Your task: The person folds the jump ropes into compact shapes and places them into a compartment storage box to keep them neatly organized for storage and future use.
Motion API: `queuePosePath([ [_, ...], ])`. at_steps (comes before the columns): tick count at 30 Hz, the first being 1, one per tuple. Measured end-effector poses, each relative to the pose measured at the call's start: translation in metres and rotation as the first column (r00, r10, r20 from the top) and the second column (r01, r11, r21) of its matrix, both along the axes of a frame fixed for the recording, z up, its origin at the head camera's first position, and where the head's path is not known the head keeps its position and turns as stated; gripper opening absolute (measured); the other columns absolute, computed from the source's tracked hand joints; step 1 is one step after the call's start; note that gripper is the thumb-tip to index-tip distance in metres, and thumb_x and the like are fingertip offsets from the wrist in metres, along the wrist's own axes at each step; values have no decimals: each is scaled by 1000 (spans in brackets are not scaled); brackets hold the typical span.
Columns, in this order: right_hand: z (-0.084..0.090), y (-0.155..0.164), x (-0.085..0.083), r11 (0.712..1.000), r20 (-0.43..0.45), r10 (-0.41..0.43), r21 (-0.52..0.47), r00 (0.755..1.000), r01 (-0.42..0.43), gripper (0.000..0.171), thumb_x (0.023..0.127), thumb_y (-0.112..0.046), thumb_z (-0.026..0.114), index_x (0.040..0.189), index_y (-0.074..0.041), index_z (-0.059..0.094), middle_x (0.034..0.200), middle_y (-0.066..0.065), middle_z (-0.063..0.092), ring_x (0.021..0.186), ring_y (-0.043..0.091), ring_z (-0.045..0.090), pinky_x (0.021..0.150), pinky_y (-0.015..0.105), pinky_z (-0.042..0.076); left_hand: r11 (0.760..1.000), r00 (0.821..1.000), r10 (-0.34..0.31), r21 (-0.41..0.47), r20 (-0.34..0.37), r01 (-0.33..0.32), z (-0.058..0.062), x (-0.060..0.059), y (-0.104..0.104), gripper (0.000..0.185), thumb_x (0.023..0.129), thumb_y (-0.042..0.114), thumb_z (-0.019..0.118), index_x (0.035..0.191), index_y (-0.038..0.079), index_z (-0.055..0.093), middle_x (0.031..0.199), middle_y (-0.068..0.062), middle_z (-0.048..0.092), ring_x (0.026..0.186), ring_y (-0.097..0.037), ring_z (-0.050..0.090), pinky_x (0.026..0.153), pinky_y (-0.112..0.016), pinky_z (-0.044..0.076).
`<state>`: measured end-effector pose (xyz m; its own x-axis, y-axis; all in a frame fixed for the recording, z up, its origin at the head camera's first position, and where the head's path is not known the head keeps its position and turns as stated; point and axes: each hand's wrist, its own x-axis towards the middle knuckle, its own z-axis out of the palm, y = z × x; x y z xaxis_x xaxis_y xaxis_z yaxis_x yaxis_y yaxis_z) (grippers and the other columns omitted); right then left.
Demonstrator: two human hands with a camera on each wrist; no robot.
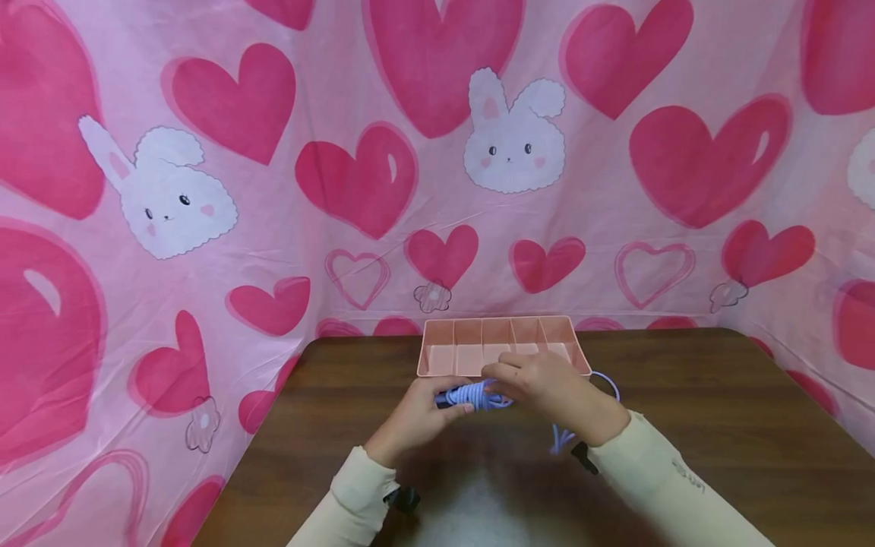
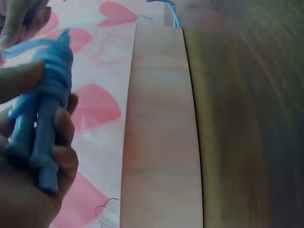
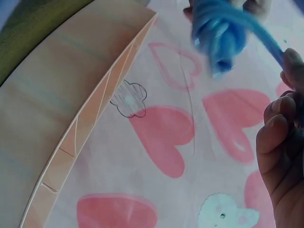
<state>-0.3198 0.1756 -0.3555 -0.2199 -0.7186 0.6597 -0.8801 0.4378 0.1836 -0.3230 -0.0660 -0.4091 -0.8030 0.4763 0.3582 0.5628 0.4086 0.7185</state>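
Left hand [image 1: 417,414] of mine grips the coiled blue cord [image 1: 475,395]; my right hand [image 1: 540,384] pinches its strand, just before the pink tray [image 1: 502,327]. Small writing on my right sleeve [image 1: 687,475] is unreadable.

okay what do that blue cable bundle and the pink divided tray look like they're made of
The cable bundle looks rubbery plastic: smooth, slightly glossy, bending into tight coils. The tray seems rigid matte plastic, with thin straight walls and moulded dividers, though the look can't confirm it.
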Motion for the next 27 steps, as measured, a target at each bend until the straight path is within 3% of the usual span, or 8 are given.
queuePosePath([
  [5, 0, 12, -12, 998, 61, 18, -55, 998, -15, 32, 73, -19, 87, 100, -16, 70, 87, -6, 67, 72, 8, 63, 67, 24, 54, 986, 989, -149, 78, 9, 147, 3, 1, -1, 33, 86, 20, 76, 118, 17, 69, 107, 5, 65, 95, -16, 57, 83, -33, 50],
  [10, -6, 20, -20, 996, 169, 14, -86, 986, 1, 15, 85, -25, 76, 98, -19, 71, 90, -10, 68, 80, 6, 64, 74, 28, 54, 973, 977, -206, 120, 62, 198, 10, 4, -7, 32, 86, 14, 75, 118, 16, 69, 103, 4, 65, 92, -17, 57, 79, -33, 51],
  [14, -13, 17, -23, 997, 290, -58, -32, 955, 71, 17, 94, -38, 61, 91, -22, 68, 80, -13, 62, 75, 5, 61, 72, 28, 54, 960, 965, -260, 122, 41, 253, 11, 3, -7, 32, 86, 6, 73, 117, 8, 68, 102, 0, 67, 90, -16, 57, 78, -34, 51],
  [17, -21, 13, -24, 992, 352, -125, 20, 928, 126, 18, 97, -38, 57, 90, -23, 64, 73, -13, 57, 69, 6, 58, 68, 27, 52, 942, 954, -300, 159, -3, 296, 8, 2, -8, 32, 85, -2, 71, 117, 1, 66, 102, -7, 67, 88, -15, 58, 76, -34, 52],
  [19, -27, 11, -24, 988, 351, -151, 27, 924, 151, 15, 97, -34, 59, 100, -22, 66, 77, -11, 62, 71, 7, 61, 69, 28, 53, 929, 950, -311, 204, -16, 308, 7, 3, -8, 31, 86, -4, 69, 117, -3, 65, 102, -10, 68, 88, -14, 59, 75, -33, 53],
  [21, -33, 10, -22, 988, 315, -150, 4, 937, 157, 25, 93, -26, 66, 118, -20, 65, 86, -7, 65, 76, 9, 62, 70, 30, 54, 917, 948, -317, 253, -13, 310, 8, 4, -7, 31, 87, -1, 69, 117, -3, 65, 103, -10, 68, 88, -14, 60, 75, -33, 53],
  [24, -40, 8, -18, 990, 228, -93, -87, 969, 115, 57, 86, -15, 74, 139, -16, 53, 101, 1, 66, 83, 15, 64, 72, 33, 56, 893, 947, -321, 336, 6, 300, 12, 7, -6, 34, 90, 12, 71, 119, -4, 65, 107, -11, 68, 91, -17, 60, 75, -32, 54],
  [27, -43, 5, -15, 986, 155, -23, -160, 988, 48, 57, 92, -20, 67, 144, -13, 45, 102, 5, 61, 79, 16, 61, 71, 32, 56, 865, 946, -325, 408, 14, 291, 16, 8, -5, 43, 91, 24, 70, 120, -7, 63, 109, -11, 66, 92, -19, 59, 74, -31, 53],
])
